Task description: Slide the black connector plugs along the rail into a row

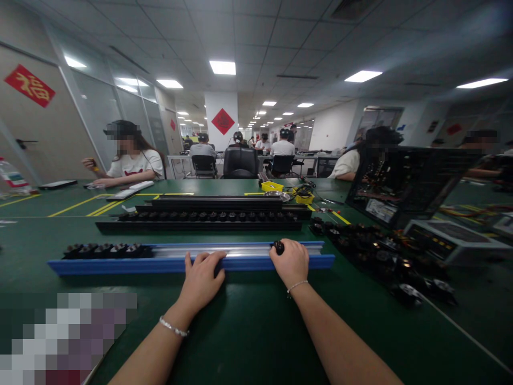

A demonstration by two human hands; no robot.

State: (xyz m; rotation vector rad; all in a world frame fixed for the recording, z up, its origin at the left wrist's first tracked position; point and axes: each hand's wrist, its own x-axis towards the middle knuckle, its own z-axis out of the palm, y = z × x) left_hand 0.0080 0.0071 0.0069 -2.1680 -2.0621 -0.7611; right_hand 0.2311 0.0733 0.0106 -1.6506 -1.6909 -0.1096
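Item: my left grip [203, 279], palm down on the near wall of the blue channel [160, 266], fingers spread over the edge, thumb out to the right; forearm rising from the lower left, beaded bracelet [173, 327] at the wrist.

Item: my right grip [292, 262], near the channel's right end, knuckles up, fingers curled, pinching one small black part [278, 247] at its left side; forearm slanting in from the lower right, thin bracelet [297, 287] at the wrist.

Item: the blue channel, one, lengthwise beneath both grips, silvery inside; a row of black parts [105, 250] sits in it, left of the left grip.

Item: black rails [200, 226], beyond both grips, the nearer ones flanking a longer row of dark parts [212, 216].

Item: loose heap of black parts [380, 259], right of the right grip; farther right, a metal box [449, 240] and an open computer case [401, 182].

Item: green counter [240, 331], under all of these.
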